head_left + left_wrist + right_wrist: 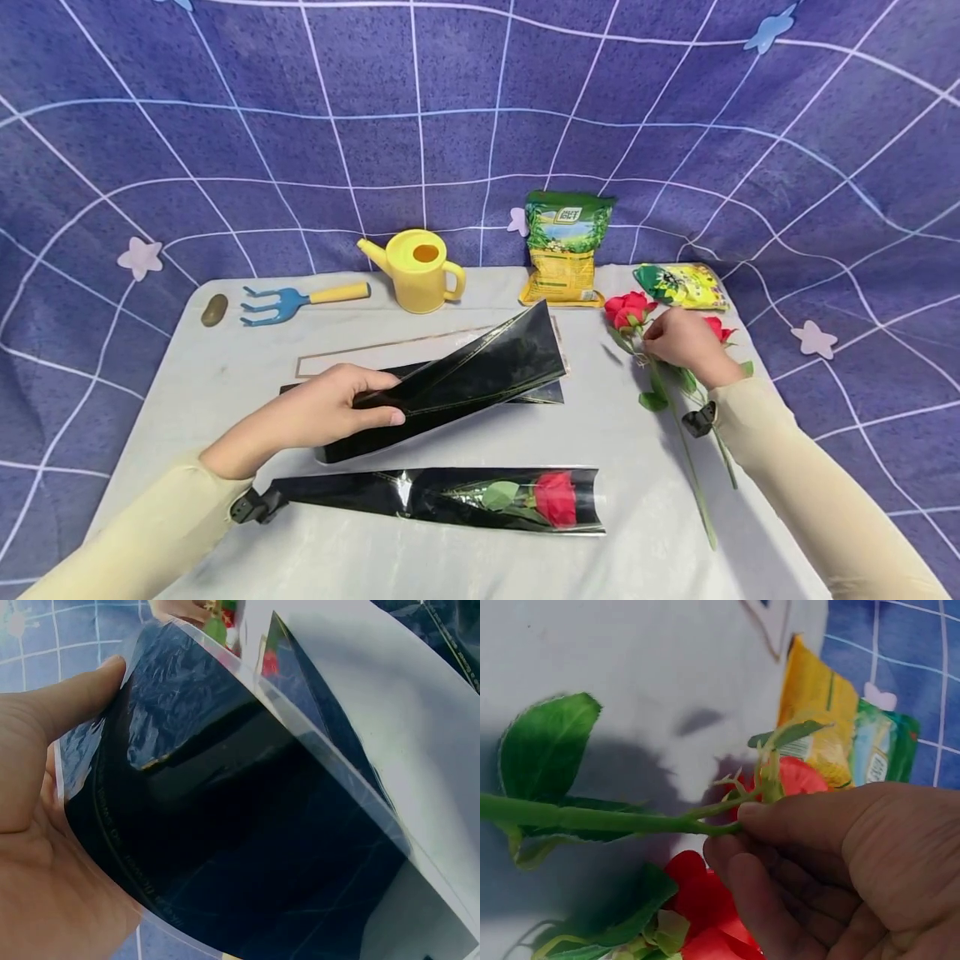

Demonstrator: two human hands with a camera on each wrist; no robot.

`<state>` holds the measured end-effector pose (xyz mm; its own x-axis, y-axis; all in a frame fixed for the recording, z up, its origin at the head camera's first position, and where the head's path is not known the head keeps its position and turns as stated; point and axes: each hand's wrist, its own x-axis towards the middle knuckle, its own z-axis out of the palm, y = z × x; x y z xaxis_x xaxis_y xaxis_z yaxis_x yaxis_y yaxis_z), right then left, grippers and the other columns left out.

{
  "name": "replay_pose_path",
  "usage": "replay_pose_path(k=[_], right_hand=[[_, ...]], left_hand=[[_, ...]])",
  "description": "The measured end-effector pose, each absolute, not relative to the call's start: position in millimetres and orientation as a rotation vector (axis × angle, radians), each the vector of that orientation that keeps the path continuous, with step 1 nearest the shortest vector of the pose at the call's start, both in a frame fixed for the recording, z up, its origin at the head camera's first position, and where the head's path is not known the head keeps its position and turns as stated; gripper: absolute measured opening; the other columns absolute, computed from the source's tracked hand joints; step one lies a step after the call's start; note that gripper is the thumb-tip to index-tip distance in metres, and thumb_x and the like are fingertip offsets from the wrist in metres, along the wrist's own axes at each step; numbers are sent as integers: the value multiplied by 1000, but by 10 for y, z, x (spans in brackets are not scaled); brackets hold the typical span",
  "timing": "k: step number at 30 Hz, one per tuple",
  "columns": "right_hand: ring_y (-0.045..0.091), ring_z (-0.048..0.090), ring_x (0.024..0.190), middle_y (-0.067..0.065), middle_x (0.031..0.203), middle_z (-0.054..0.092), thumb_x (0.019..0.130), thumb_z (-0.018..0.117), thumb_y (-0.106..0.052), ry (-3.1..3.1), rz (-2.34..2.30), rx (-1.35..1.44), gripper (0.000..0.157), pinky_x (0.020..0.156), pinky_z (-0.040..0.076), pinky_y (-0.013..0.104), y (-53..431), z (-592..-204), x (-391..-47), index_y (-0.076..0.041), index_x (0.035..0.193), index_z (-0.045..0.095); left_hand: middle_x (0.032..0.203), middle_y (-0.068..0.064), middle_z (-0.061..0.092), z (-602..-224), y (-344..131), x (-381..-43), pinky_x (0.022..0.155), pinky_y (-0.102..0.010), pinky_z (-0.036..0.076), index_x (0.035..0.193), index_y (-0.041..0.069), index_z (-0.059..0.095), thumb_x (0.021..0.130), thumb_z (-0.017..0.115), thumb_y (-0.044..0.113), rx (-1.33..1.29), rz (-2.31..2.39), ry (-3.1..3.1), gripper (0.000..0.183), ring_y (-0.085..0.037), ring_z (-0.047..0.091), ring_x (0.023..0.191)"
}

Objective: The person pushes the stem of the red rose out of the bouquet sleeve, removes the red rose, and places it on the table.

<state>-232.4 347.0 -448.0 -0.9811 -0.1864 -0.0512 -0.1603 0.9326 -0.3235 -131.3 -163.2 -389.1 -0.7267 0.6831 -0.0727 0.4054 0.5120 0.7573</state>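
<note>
My left hand (pixel 330 408) grips a black flower-wrapping sleeve (pixel 495 358) by its narrow left end, its wide end raised and pointing right. In the left wrist view the sleeve (pixel 225 795) is glossy with a clear edge, the thumb on one side. On the right, my right hand (pixel 690 342) pinches a red artificial rose (pixel 627 308) by its green stem (pixel 592 817), just below the bloom. A second red rose (pixel 712 919) lies beside it, partly hidden by that hand. Nearest me lies another black sleeve (pixel 345 490) with a rose (pixel 555 498) inside.
More black wrapping (pixel 551 393) and a gold-bordered flat sheet (pixel 420 343) lie under the raised sleeve. Along the back stand a stone (pixel 214 310), a blue hand rake (pixel 281 306), a yellow watering can (pixel 420 279), a green-yellow bag (pixel 564 250) and a smaller packet (pixel 686 287).
</note>
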Motion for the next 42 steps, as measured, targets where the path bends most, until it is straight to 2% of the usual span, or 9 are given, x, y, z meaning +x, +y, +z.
replay_pose_path(k=[3, 14, 18, 21, 26, 28, 33, 39, 42], right_hand=[[19, 56, 60, -1, 68, 66, 70, 69, -11, 3031, -451, -279, 5, 55, 45, 37, 3458, -4512, -2338, -11, 72, 74], [21, 48, 53, -3, 57, 55, 72, 67, -9, 3107, -400, -296, 15, 48, 38, 36, 3439, -4432, -2292, -14, 59, 65], [18, 54, 58, -1, 68, 62, 85, 67, -22, 3156, -577, -361, 13, 53, 42, 37, 3322, -4295, -2247, -15, 76, 71], [15, 63, 78, -1, 95, 68, 90, 64, -32, 2945, -968, -550, 28, 67, 50, 33, 3089, -4164, -2157, -13, 110, 69], [26, 58, 105, 9, 118, 60, 93, 60, -14, 2354, -1431, -787, 42, 85, 47, 34, 2654, -4033, -1947, -6, 133, 50], [27, 58, 102, 10, 114, 61, 91, 62, -9, 2266, -1461, -812, 39, 82, 48, 34, 2514, -4045, -1889, -5, 129, 53], [16, 53, 68, 9, 80, 61, 90, 65, -11, 2288, -1459, -776, 8, 58, 42, 26, 2284, -4087, -1784, -3, 91, 65], [10, 34, 54, 2, 60, 39, 89, 65, -15, 2368, -1522, -534, 24, 49, 29, 26, 2346, -4229, -1782, 0, 74, 55], [13, 40, 54, 3, 60, 44, 88, 67, -19, 2380, -1553, -383, 27, 50, 35, 26, 2423, -4401, -1825, 0, 76, 54]], left_hand=[[99, 13, 64, -3897, -1602, -1315, 71, -28, 46, 109, 24, 66, 89, 63, 36, 916, 1061, 2370, 23, -7, 51, 67], [107, 15, 62, -3921, -1552, -1306, 79, -29, 47, 111, 25, 65, 89, 63, 38, 911, 1045, 2358, 26, -7, 56, 87], [109, 15, 62, -3937, -1548, -1306, 80, -30, 47, 113, 24, 65, 89, 62, 40, 910, 1026, 2360, 29, -7, 56, 89], [112, 13, 61, -3940, -1549, -1306, 81, -30, 47, 114, 24, 65, 89, 62, 41, 899, 1022, 2363, 31, -7, 56, 88], [111, 13, 62, -3936, -1519, -1304, 81, -30, 47, 113, 23, 65, 89, 63, 39, 903, 1030, 2357, 29, -5, 56, 88], [109, 14, 62, -3942, -1507, -1304, 80, -29, 47, 111, 24, 66, 89, 63, 38, 914, 1027, 2353, 26, -5, 56, 86], [110, 16, 61, -3963, -1552, -1305, 77, -29, 47, 115, 27, 64, 88, 62, 43, 883, 982, 2377, 31, -4, 54, 74], [95, 17, 64, -4046, -1895, -1379, 65, -27, 47, 110, 28, 66, 88, 63, 43, 856, 960, 2436, 27, -6, 53, 67], [85, 11, 65, -4082, -2191, -1434, 59, -27, 47, 110, 23, 65, 88, 64, 37, 806, 1007, 2476, 26, -7, 55, 65]])
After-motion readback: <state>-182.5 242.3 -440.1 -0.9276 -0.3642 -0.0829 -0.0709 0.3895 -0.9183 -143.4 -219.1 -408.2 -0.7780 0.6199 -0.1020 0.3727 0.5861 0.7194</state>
